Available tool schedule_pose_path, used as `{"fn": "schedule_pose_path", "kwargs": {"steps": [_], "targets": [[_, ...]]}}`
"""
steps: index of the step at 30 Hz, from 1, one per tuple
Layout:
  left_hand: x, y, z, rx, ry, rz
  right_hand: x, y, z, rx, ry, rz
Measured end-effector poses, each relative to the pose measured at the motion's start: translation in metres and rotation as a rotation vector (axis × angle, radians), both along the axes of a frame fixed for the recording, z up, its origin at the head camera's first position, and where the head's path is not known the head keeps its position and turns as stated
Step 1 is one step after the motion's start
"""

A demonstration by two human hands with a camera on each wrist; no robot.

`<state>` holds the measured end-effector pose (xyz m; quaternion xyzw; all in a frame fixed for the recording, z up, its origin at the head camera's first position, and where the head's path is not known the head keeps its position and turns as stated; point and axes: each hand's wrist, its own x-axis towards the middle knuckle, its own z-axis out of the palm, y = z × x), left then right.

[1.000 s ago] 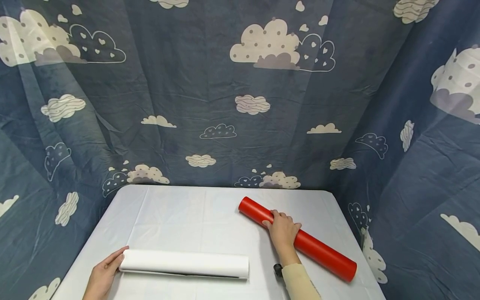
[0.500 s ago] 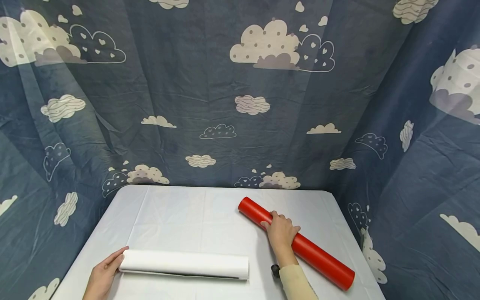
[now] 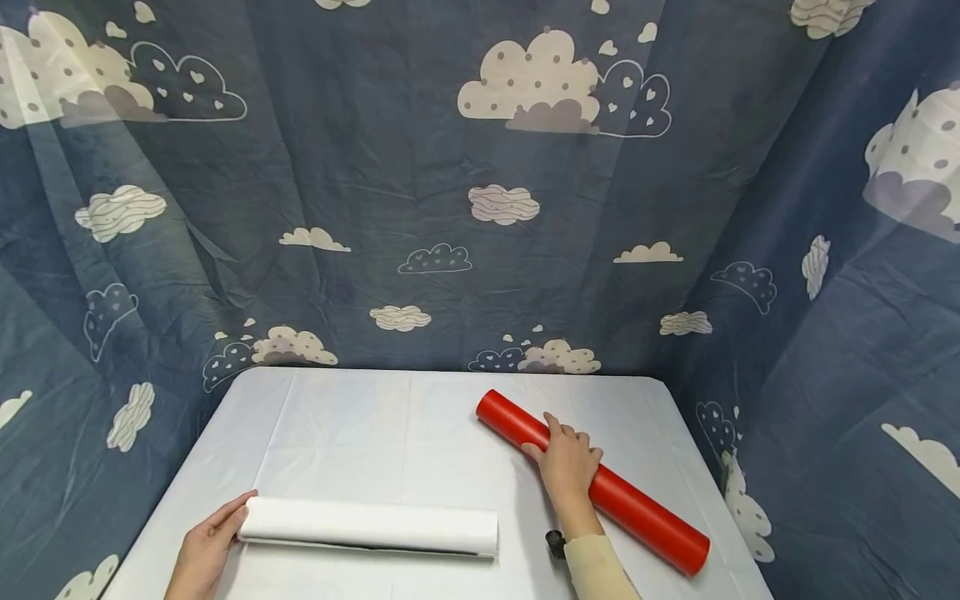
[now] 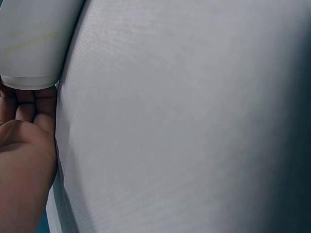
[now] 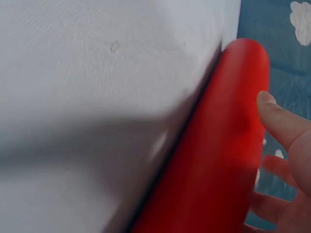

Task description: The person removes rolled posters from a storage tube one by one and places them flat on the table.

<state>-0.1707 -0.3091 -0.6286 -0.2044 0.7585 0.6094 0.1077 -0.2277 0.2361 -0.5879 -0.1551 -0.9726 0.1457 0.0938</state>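
Note:
A white roll [image 3: 367, 527], perhaps of paper, lies crosswise on the left part of the table, a loose edge showing along its near side. At its left end my left hand [image 3: 207, 546] holds it by thumb and fingers; in the left wrist view the fingers [image 4: 35, 104] meet the roll's end [image 4: 31, 53]. On the right a long red roll [image 3: 652, 517] lies slanted, its far end toward the middle. My right hand [image 3: 566, 467] grips it near the middle from above. In the right wrist view the thumb [image 5: 277, 114] lies against the red surface [image 5: 209, 145].
A white cloth covers the table [image 3: 337, 433], which has rounded far corners. Blue curtains [image 3: 360, 183] with cloud prints hang behind it and on both sides. A dark band [image 3: 555, 543] sits at my right wrist, by a cream sleeve [image 3: 600, 567].
The red roll's near end has swung slightly toward me and to the left, with my right hand on it. The white roll and left hand have stayed in place. The head view has tilted slightly.

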Motion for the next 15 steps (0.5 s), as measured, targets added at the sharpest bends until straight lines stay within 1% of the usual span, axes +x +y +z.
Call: {"fn": "schedule_pose_path", "kwargs": {"steps": [4, 8, 11, 15], "targets": [[-0.001, 0.0, 0.0, 0.007, -0.007, 0.009, 0.012, 0.013, 0.005, -0.07, 0.006, -0.013], [-0.001, 0.001, -0.001, 0.008, -0.009, 0.012, 0.031, 0.033, 0.011, -0.136, 0.034, -0.041], [-0.001, 0.002, -0.001, 0.004, -0.005, 0.02, 0.044, 0.051, 0.014, -0.149, 0.075, -0.07], [0.0, 0.004, -0.001, -0.004, 0.0, 0.038, 0.064, 0.077, 0.014, -0.14, 0.149, -0.116]]}}
